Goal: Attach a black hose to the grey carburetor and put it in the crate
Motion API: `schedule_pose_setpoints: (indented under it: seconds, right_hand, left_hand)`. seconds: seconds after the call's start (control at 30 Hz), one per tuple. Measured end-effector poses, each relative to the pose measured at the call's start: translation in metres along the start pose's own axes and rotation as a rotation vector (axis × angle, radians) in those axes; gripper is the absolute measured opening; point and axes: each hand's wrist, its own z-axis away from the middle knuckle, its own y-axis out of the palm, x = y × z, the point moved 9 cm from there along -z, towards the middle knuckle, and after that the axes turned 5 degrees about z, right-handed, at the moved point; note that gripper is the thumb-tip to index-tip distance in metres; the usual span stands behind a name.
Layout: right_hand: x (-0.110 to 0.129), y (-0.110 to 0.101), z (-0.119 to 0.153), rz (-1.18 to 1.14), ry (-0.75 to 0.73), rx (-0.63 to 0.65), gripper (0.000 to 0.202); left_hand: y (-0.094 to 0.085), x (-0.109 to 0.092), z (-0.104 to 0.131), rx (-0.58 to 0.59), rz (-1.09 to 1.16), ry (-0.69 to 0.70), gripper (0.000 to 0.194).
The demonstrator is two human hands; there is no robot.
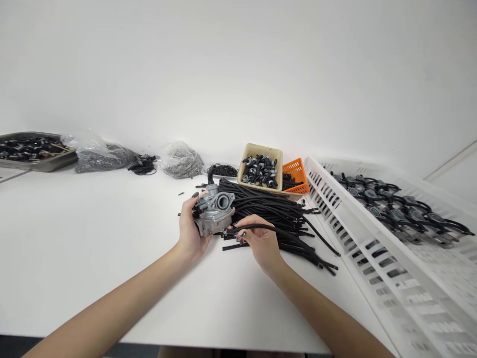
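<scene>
A silvery metal carburetor (214,211) with a black cap on top is gripped in my left hand (192,231), its round flanged opening turned to the right. My right hand (263,241) pinches a black rubber hose (283,231) near its left end. That end, with a small metal clip on it, is close against the lower right of the carburetor; whether it is fitted on cannot be made out. Behind and beneath both hands lies a pile of black hoses (268,201) on the white table (122,238).
A cream bin (279,164) of small black and metal parts and an orange basket (301,185) stand behind the hoses. At right, a white crate (372,243) holds several carburetors. Plastic bags (182,156) of small parts and a metal tray (63,161) line the back left.
</scene>
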Motion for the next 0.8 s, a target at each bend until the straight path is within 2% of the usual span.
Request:
schedule_pose_setpoints:
  seconds: [0.1, 0.2, 0.4, 0.53, 0.8]
  right_hand:
    - [-0.003, -0.007, 0.001, -0.027, -0.005, -0.068, 0.03]
    - [-0.007, -0.016, 0.003, -0.03, -0.021, -0.161, 0.032]
    - [-0.012, -0.023, 0.004, 0.062, -0.042, -0.232, 0.059]
    - [-0.012, -0.022, 0.006, 0.093, -0.057, -0.198, 0.062]
    - [-0.011, -0.014, 0.006, 0.065, -0.097, -0.089, 0.06]
  left_hand:
    - [0.0, 0.013, 0.0, 0.03, 0.022, -0.093, 0.03]
    - [0.0, 0.016, -0.001, 0.052, 0.04, -0.092, 0.025]
    - [0.007, 0.011, 0.001, 0.143, 0.029, -0.052, 0.019]
    - [0.01, 0.01, 0.003, 0.17, -0.001, -0.044, 0.022]
    - [0.01, 0.013, 0.004, 0.139, -0.042, -0.073, 0.027]
